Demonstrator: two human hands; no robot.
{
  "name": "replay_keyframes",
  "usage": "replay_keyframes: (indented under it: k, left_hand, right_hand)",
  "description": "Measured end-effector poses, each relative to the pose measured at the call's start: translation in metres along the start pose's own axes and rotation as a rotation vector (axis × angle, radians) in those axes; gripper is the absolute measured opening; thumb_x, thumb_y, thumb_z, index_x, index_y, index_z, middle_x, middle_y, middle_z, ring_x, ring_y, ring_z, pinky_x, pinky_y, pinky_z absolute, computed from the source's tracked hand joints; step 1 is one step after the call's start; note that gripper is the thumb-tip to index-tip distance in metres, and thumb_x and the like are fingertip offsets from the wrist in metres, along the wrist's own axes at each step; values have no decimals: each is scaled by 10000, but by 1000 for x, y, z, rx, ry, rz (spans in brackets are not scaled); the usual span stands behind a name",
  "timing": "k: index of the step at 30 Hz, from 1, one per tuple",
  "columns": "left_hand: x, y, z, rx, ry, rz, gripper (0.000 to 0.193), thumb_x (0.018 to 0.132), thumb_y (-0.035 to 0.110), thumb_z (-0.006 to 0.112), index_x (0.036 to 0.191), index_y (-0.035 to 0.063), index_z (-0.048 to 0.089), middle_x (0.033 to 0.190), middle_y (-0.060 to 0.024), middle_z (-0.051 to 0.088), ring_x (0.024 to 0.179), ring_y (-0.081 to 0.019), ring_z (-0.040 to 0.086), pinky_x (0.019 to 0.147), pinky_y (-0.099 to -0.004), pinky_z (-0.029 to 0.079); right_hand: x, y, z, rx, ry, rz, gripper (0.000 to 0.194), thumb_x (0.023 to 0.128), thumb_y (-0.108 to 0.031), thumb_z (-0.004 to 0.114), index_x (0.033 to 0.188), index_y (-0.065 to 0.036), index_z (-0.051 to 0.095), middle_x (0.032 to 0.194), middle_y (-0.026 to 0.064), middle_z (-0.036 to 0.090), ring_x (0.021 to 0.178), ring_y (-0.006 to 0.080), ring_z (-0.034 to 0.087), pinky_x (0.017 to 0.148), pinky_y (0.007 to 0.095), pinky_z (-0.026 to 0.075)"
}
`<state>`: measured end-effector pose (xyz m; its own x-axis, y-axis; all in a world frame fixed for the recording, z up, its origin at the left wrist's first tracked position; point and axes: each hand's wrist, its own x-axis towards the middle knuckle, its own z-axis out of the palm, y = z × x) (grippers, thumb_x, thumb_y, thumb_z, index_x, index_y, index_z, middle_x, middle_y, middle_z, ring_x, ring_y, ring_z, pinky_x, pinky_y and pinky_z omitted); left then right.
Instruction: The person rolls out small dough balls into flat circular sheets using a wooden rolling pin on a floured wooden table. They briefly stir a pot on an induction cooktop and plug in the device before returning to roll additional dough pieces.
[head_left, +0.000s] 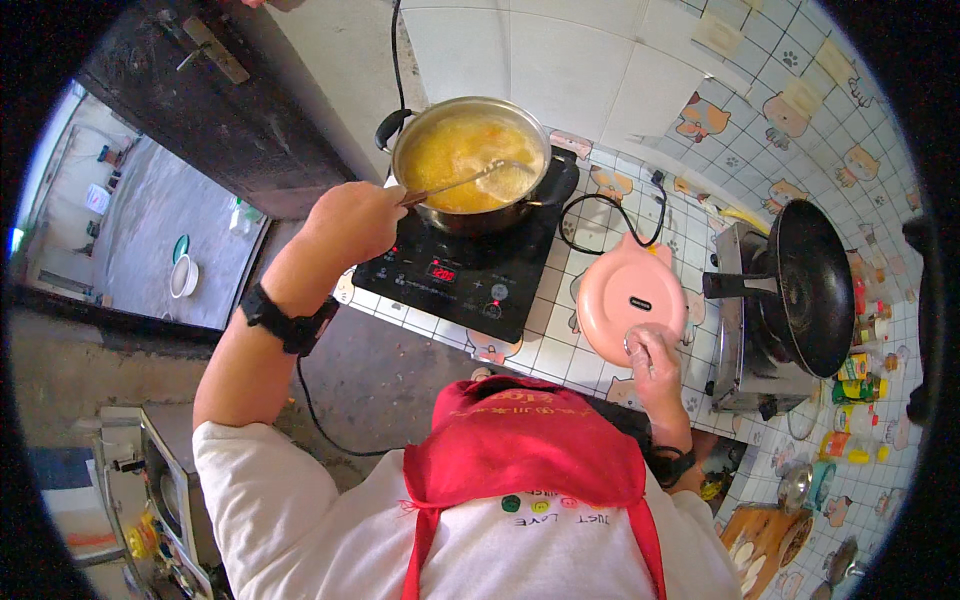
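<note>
My left hand (371, 217) grips the brown handle of a ladle (457, 185). The ladle's bowl dips into a steel pot (543, 150) of bubbling yellow liquid (450, 150). This pot stands on a black induction cooker (465, 292) with a lit red display. My right hand (654, 361) touches the near edge of a pink round appliance (622, 289) with small ear-like corners. Something small and shiny shows at its fingertips; whether the fingers grip it is unclear.
Right of the appliance, a black frying pan (814, 292) sits on a steel gas stove (739, 352). Seasoning bottles (855, 379) line the wall. A wooden board (765, 532) holds pale pieces. A black cord (592, 247) loops behind the appliance. A dark door (247, 112) stands at left.
</note>
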<state>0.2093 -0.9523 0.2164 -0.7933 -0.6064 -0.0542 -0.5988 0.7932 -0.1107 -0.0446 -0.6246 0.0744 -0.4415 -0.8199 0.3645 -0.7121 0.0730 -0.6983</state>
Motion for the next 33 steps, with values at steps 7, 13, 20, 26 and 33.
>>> replay_keyframes:
  k: [7,13,20,26,33]
  left_hand:
    - [-32,-25,-38,81,-59,64,164,855,222,519,922,116,624,748,-178,629,706,-384,608,613,-482,482]
    - [-36,-33,-47,172,-15,-50,167,806,193,540,783,71,653,765,-160,647,751,-360,626,672,-442,505]
    - [-11,-24,-18,172,6,-143,184,817,180,523,848,49,649,766,-148,655,761,-333,647,660,-426,519]
    - [29,-8,8,92,50,-186,195,802,139,494,889,45,641,791,-148,663,771,-321,656,667,-427,526]
    - [16,3,9,66,80,-112,177,824,170,518,895,28,598,737,-146,649,719,-323,646,616,-440,506]
  right_hand:
    - [8,4,5,-66,-26,-105,190,852,18,544,1036,1,588,927,128,593,777,214,591,684,310,502]
    - [9,6,7,-39,-30,-60,182,862,11,544,1038,5,589,943,118,589,761,188,589,686,309,507]
    - [2,8,8,-73,-27,-44,182,857,19,555,1037,9,584,856,90,594,755,172,588,662,279,482]
    - [2,6,8,-105,-1,-63,176,862,19,545,1034,5,583,859,93,596,753,176,589,678,287,483]
    - [0,4,5,27,-52,74,176,866,8,542,1037,4,579,883,111,605,783,205,604,706,301,490]
